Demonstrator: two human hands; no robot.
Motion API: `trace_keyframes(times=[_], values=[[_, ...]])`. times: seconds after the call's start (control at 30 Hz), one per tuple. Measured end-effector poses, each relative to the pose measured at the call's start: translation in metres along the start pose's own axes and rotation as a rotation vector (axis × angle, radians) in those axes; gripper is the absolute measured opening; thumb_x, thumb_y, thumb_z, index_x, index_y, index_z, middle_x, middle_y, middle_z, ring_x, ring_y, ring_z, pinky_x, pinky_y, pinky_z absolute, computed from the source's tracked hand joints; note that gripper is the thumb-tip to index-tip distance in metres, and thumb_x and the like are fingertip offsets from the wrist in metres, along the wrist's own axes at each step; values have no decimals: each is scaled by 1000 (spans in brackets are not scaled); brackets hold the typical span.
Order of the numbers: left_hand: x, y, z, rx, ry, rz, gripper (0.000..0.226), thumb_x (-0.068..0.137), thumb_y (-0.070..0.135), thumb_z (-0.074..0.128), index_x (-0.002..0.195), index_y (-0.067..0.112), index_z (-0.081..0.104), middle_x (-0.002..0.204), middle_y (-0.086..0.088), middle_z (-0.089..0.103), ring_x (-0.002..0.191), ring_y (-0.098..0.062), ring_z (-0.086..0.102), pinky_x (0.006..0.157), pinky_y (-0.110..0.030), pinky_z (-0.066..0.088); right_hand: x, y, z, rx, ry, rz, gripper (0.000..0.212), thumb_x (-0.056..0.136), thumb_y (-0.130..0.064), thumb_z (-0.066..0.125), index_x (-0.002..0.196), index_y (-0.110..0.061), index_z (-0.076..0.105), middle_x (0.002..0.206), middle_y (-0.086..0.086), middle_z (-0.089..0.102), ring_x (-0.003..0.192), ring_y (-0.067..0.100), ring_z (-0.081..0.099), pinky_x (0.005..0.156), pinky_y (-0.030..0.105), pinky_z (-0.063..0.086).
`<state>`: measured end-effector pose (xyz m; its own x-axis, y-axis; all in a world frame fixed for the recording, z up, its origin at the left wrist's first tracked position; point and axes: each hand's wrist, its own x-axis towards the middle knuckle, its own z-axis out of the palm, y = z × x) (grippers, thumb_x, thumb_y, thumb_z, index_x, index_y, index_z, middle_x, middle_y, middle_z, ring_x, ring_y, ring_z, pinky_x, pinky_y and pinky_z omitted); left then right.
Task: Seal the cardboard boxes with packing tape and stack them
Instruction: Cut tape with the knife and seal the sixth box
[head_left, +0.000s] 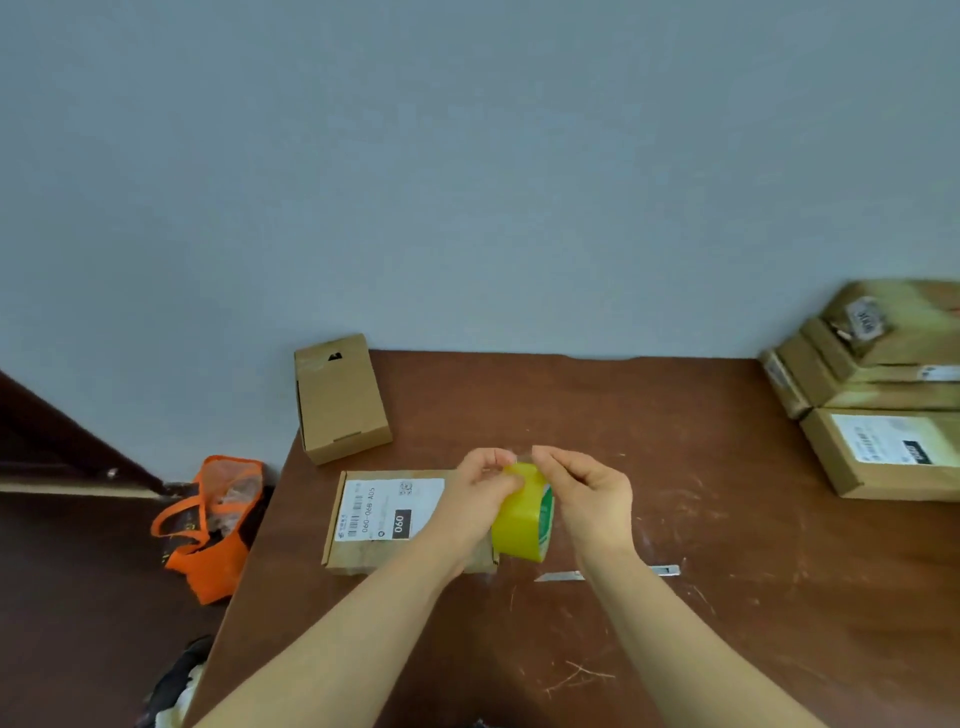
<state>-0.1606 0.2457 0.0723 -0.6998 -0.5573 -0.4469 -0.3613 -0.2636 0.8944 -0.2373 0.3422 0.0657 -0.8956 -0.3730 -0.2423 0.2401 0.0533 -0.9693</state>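
A yellow roll of packing tape (519, 519) stands on edge between my hands, above the brown table (701, 597). My left hand (480, 491) grips the roll from the left. At the top of the roll, the thumb and fingers of my right hand (582, 493) pinch the tape's loose end. Just left of the roll lies a flat cardboard box (384, 519) with a white shipping label, partly under my left forearm. A smaller plain cardboard box (340, 397) sits at the table's back left corner.
A stack of labelled cardboard boxes (883, 395) fills the table's right back side. A metal utility knife (660, 570) lies under my right forearm. On the floor to the left is an orange bag (208, 525). A grey wall runs behind the table.
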Motion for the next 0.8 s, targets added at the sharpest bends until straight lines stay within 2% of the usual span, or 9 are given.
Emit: trace_keyframes(times=[0.07,0.17,0.27,0.3,0.4,0.47,0.6,0.73,0.8], values=[[3,11,9,47,-44,38,17,92,9,59,102,22,55,103,-5,61,83,-14,59,73,-26,48,5,-11,-5,47,22,19,8,80,-8,74,87,-11,75,80,-5,73,70,-1,66,69,16,55],[8,25,22,116,-112,29,23,94,15,59,108,31,49,110,-10,64,94,-21,63,83,-35,51,16,-25,-16,89,50,42,8,81,-9,73,88,-11,75,83,-1,74,73,6,67,71,21,57],[14,37,32,-23,-182,-64,65,92,10,61,133,47,26,101,-1,65,97,-23,67,90,-41,54,24,-34,-26,60,65,38,10,80,-13,74,90,-12,75,75,-4,73,70,7,67,68,23,56],[15,41,35,-47,-193,-86,70,92,10,62,138,44,24,102,1,64,98,-23,67,89,-42,54,25,-35,-29,53,73,35,11,81,-14,74,92,-11,75,71,-6,71,65,4,65,65,21,54],[19,50,41,-23,-170,-88,36,94,26,60,127,24,47,112,-6,64,98,-23,65,91,-42,53,28,-37,-33,-2,93,14,15,82,-14,74,96,-9,75,77,-3,71,62,1,61,62,19,51],[21,52,43,17,-134,-97,24,96,37,54,112,19,55,114,-9,65,101,-24,64,95,-46,51,28,-38,-33,-8,80,1,20,82,-13,73,102,-10,74,85,-1,72,67,3,61,64,21,51],[25,48,45,81,-79,-85,22,101,36,45,99,17,57,108,-8,63,96,-24,61,96,-46,47,26,-39,-31,-70,31,-64,26,86,-7,69,106,-24,68,80,-1,68,64,5,58,58,16,48],[26,45,45,63,-53,-106,30,102,33,43,115,9,57,104,-15,64,89,-25,62,88,-42,52,26,-40,-33,-232,-30,-105,16,87,-4,65,91,-17,73,80,-7,68,70,4,60,59,11,47],[25,45,43,84,-56,-92,27,102,31,42,104,12,62,104,-16,65,88,-26,61,88,-43,51,25,-43,-35,-338,-61,-113,14,86,-5,66,96,-10,74,86,-6,69,78,3,62,61,7,47]])
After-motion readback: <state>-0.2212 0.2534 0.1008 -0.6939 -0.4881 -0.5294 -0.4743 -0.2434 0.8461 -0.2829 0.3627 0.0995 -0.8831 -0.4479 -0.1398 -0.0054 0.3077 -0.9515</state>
